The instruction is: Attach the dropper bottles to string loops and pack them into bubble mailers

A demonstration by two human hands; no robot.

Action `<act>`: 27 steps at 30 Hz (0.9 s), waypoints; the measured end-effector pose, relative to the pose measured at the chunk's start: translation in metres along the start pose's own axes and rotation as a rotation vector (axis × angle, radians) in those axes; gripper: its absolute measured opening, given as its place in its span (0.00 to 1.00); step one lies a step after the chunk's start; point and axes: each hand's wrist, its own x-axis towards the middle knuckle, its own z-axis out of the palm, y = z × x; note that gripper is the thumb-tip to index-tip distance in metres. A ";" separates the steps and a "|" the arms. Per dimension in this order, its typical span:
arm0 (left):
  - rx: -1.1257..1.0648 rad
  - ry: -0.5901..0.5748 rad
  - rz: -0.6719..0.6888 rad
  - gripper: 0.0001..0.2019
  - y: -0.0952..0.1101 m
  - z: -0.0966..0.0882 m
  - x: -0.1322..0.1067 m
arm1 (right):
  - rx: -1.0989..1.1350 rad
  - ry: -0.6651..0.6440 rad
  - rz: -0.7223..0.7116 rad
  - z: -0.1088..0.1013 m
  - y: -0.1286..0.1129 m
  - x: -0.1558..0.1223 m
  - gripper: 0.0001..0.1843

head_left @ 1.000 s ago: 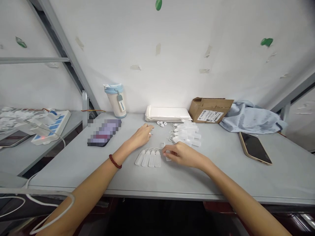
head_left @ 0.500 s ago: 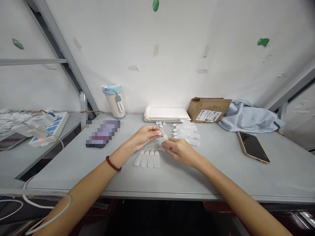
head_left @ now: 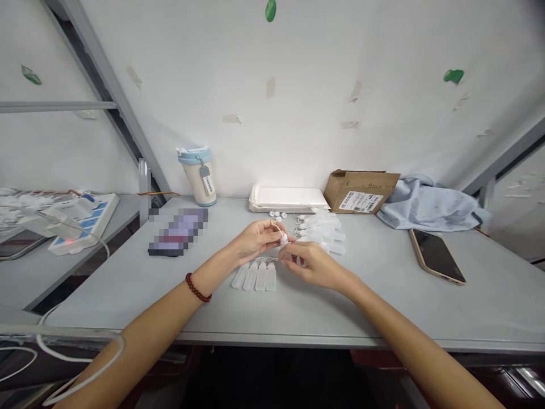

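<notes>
My left hand and my right hand meet above the grey table. Between their fingertips they pinch a small white bottle with a cap. Just below the hands a row of several small translucent bottles lies on the table. A heap of more such bottles lies behind my right hand. A few white caps sit beyond the left hand. My left wrist wears a red bead bracelet.
At the back stand a blue-lidded cup, a stack of white sheets, a cardboard box and a blue cloth. A phone lies on the right, a dark blurred object on the left. A power strip sits far left.
My left hand left the caps on the table and rose toward the right hand. The right hand lifted a small bottle from the table, and both hands now pinch it together.
</notes>
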 end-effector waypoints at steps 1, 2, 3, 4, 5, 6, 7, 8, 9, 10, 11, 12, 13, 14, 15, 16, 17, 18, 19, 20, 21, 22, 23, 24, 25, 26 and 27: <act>0.005 0.000 0.002 0.08 0.000 0.000 0.000 | 0.009 0.003 0.002 -0.001 0.000 0.000 0.08; 0.006 0.004 0.006 0.08 0.000 0.000 0.000 | 0.020 0.007 0.006 -0.002 0.000 0.000 0.09; 0.004 0.013 0.011 0.09 0.000 -0.001 0.000 | 0.037 0.012 0.015 -0.002 0.000 0.000 0.09; 0.000 0.023 0.018 0.09 0.001 -0.001 0.001 | 0.060 0.018 0.029 -0.003 0.000 0.000 0.10; -0.004 0.036 0.027 0.09 0.001 -0.001 0.001 | 0.093 0.026 0.046 -0.004 0.000 0.001 0.10; -0.008 0.048 0.036 0.09 0.001 -0.001 0.001 | 0.132 0.035 0.065 -0.005 0.000 0.001 0.11; -0.010 0.059 0.044 0.10 0.002 -0.002 0.001 | 0.174 0.045 0.087 -0.005 0.000 0.001 0.11; -0.009 0.071 0.052 0.09 0.003 -0.001 0.001 | 0.213 0.058 0.109 -0.005 0.000 0.001 0.11; -0.006 0.082 0.061 0.09 0.003 -0.001 0.001 | 0.246 0.072 0.130 -0.005 0.001 0.001 0.12; -0.001 0.093 0.073 0.09 0.004 -0.001 0.001 | 0.282 0.085 0.152 -0.005 0.002 0.001 0.12; 0.002 0.104 0.087 0.09 0.004 0.000 0.001 | 0.321 0.096 0.175 -0.005 0.003 0.001 0.11; 0.003 0.114 0.104 0.09 0.004 0.000 0.001 | 0.370 0.109 0.195 -0.005 0.003 0.001 0.11; 0.002 0.122 0.121 0.09 0.003 0.000 0.001 | 0.429 0.121 0.212 -0.005 0.004 0.002 0.10; -0.001 0.127 0.138 0.09 0.003 0.001 0.002 | 0.497 0.132 0.226 -0.005 0.004 0.002 0.09; -0.001 0.131 0.152 0.09 0.002 0.000 0.002 | 0.568 0.139 0.239 -0.005 0.004 0.003 0.09; 0.000 0.138 0.162 0.09 0.001 0.000 0.003 | 0.639 0.145 0.252 -0.006 0.004 0.004 0.09; 0.005 0.148 0.168 0.09 0.000 0.000 0.003 | 0.705 0.150 0.267 -0.007 0.004 0.005 0.09; 0.012 0.163 0.176 0.10 0.000 -0.001 0.003 | 0.763 0.153 0.285 -0.007 0.003 0.005 0.10; 0.024 0.181 0.183 0.10 0.000 -0.001 0.003 | 0.812 0.158 0.306 -0.008 0.003 0.006 0.10; 0.042 0.199 0.191 0.11 -0.001 -0.002 0.003 | 0.855 0.165 0.327 -0.008 0.002 0.006 0.11; 0.065 0.213 0.201 0.11 -0.001 -0.002 0.003 | 0.895 0.173 0.349 -0.009 0.001 0.006 0.11; 0.091 0.220 0.212 0.12 -0.001 -0.003 0.003 | 0.932 0.180 0.370 -0.009 0.001 0.006 0.11; 0.119 0.219 0.222 0.13 -0.001 -0.003 0.002 | 0.965 0.184 0.390 -0.009 0.001 0.006 0.11; 0.146 0.212 0.229 0.14 -0.001 -0.003 0.002 | 0.996 0.184 0.409 -0.008 0.002 0.006 0.12; 0.170 0.203 0.231 0.14 -0.001 -0.003 0.002 | 1.020 0.182 0.425 -0.008 0.003 0.006 0.12; 0.189 0.198 0.231 0.15 -0.002 -0.003 0.002 | 1.033 0.179 0.437 -0.007 0.003 0.006 0.12; 0.202 0.197 0.227 0.15 -0.002 -0.003 0.001 | 1.038 0.177 0.446 -0.006 0.004 0.006 0.12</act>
